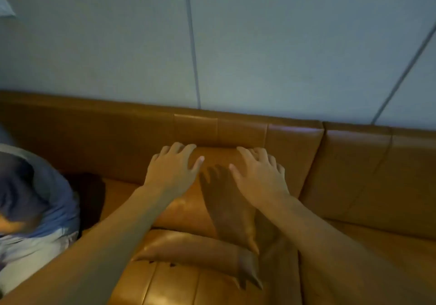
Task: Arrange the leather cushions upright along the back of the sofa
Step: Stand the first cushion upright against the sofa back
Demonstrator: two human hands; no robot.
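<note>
**Cushion propped but not yet settled — it may slump forward**

At the left edge of the frame, low down, sits another person [35,200] in a blue-grey hooded top, close beside the working space; a cushion tipping sideways that way could land against them.

Moving to the middle, the left hand [171,174] lies flat on the upper left part of the tan leather cushion [212,200], fingers spread and curled slightly over its top edge; it presses rather than grips. The cushion stands leaning against the sofa back [243,130] in the centre of the frame, its top edge touching the backrest panels.

The right hand [259,177] mirrors the left on the cushion's upper right, fingers splayed open and palm down, nothing clasped in it.

In the lower middle, a second cushion [193,248] lies flat on the seat, just in front of the upright one's base.

My judgement: smooth leather on leather offers little grip, so once both palms lift, the upright cushion's foot may slide forward over the seat and it may fold down. The flat cushion crowding its base could also stop it sitting square. Uneven pressure from one hand would skew it.
</note>
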